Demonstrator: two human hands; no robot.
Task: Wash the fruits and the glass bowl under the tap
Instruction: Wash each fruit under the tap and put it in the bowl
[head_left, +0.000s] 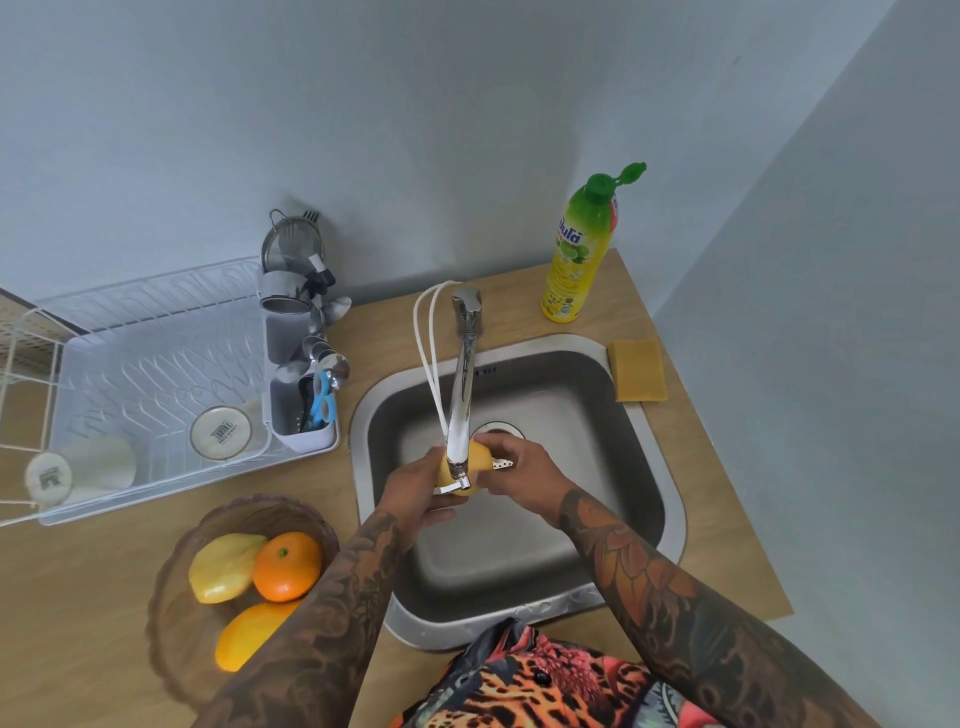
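Now both hands (415, 493) (519, 475) hold one yellow fruit (480, 460); three fruits (260, 582) in bowl (171, 613).

Tap spout (460, 410) hides most of the yellow fruit (480, 458) — water flow indiscernible.

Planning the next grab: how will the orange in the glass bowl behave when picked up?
The orange looks round and smooth-skinned, so it may roll if nudged. It leans against the yellow fruit, which might shift once it is lifted. The glass bowl is probably fragile, so lift straight up.
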